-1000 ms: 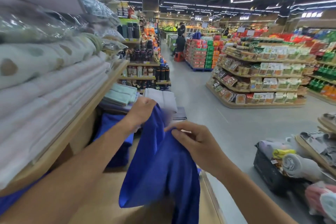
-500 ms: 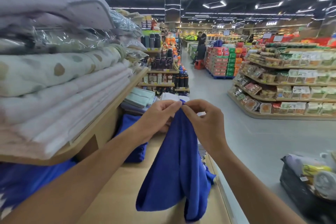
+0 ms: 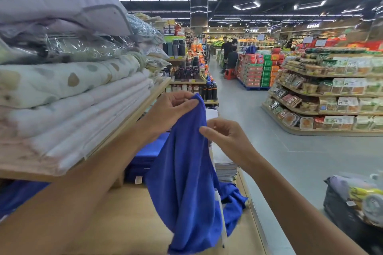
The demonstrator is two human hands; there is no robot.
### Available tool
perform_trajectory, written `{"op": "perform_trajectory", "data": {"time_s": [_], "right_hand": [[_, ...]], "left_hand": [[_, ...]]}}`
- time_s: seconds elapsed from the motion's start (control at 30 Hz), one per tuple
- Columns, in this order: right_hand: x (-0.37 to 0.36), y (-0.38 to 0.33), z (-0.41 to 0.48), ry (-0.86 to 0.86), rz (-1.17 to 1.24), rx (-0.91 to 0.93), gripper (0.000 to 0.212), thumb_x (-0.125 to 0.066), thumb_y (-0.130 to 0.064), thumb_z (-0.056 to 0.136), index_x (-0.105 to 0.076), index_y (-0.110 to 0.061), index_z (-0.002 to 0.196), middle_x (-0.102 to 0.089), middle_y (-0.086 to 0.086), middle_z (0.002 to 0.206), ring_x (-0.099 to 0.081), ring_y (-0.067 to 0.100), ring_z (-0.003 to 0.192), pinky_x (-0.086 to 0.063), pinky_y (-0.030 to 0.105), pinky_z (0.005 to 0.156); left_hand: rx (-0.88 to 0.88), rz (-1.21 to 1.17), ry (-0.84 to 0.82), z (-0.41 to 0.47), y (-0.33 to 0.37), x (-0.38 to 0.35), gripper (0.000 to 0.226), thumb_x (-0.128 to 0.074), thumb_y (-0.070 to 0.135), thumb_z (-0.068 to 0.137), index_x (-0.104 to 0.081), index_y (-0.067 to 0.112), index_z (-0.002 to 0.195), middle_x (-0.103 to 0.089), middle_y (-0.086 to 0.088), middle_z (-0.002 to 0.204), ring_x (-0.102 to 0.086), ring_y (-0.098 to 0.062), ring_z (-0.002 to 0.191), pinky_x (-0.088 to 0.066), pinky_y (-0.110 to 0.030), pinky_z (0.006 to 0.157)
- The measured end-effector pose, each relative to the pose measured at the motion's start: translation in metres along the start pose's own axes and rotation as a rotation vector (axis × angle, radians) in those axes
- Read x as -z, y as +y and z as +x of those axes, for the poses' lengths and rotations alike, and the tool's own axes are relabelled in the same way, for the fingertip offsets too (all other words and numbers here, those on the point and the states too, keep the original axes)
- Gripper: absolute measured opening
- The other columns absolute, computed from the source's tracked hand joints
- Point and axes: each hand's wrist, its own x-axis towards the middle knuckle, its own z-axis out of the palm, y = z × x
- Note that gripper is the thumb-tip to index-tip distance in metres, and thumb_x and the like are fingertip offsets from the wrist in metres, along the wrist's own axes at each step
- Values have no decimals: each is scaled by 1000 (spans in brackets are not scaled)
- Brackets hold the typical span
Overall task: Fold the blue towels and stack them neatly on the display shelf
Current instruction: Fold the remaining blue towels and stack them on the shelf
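Observation:
A blue towel hangs in front of me over the wooden display shelf, its lower end draped on the shelf board. My left hand pinches the towel's top corner, held high. Lower and to the right, my right hand pinches the towel's right edge with thumb and forefinger. A stack of folded blue towels lies on the shelf behind the hanging one. More blue cloth shows at the left under the upper shelf.
The upper shelf at the left carries piled bedding that juts out near my left arm. Grey folded towels sit at the shelf's right edge. A dark basket of rolled towels stands on the aisle floor, right. People stand far down the aisle.
My hands have parted: the left has lifted the towel's corner higher, the right has slid down along the edge. The view has tilted up a little.

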Motion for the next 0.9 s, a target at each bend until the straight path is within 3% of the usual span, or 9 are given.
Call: {"op": "perform_trajectory", "data": {"time_s": [0.17,0.3,0.47,0.57,0.63,0.73,0.9], "right_hand": [[-4,4,-3,-167,32,-61,23,-72,-33,88,-77,-11,93,-77,2,99,-74,17,97,-60,35,86],[-5,9,-5,-247,64,-115,25,-70,-23,96,-75,0,105,-76,13,112,-73,30,106,-58,53,96],[-6,16,-8,-292,-36,-138,31,-69,-29,97,-76,-1,109,-75,17,110,-71,38,104,-54,61,93],[1,23,-10,-255,-104,-130,26,-71,-30,96,-78,-6,102,-77,12,100,-72,34,94,-58,56,85],[7,29,-12,-222,-148,-116,26,-72,-30,95,-77,-4,96,-74,15,90,-69,30,80,-55,49,70],[21,33,-15,-155,-186,-88,18,-77,-28,91,-76,-12,84,-70,4,73,-60,13,63,-45,26,58],[51,33,-11,30,-26,-138,10,-80,-19,87,-78,-14,96,-78,7,91,-76,21,84,-62,31,69]], "left_hand": [[-86,50,1,12,24,19,14,-64,14,98,-75,23,96,-75,6,88,-68,-4,82,-55,-17,72],[-126,138,41,23,43,41,11,-65,16,97,-74,23,99,-73,0,96,-66,-7,88,-54,-21,81],[-198,179,92,32,66,70,25,-66,17,97,-79,35,86,-76,12,83,-68,-1,76,-53,-15,70],[-228,208,148,37,74,86,24,-66,17,98,-78,34,85,-75,13,80,-66,1,72,-52,-13,67],[-246,242,193,38,75,96,26,-66,19,98,-78,37,84,-75,15,79,-65,2,71,-52,-14,67],[-256,266,258,39,73,109,17,-66,22,96,-77,32,88,-75,14,79,-65,0,73,-53,-17,70],[-272,297,351,37,58,122,8,-68,37,89,-75,33,90,-75,11,84,-67,-6,77,-54,-25,74]]}}
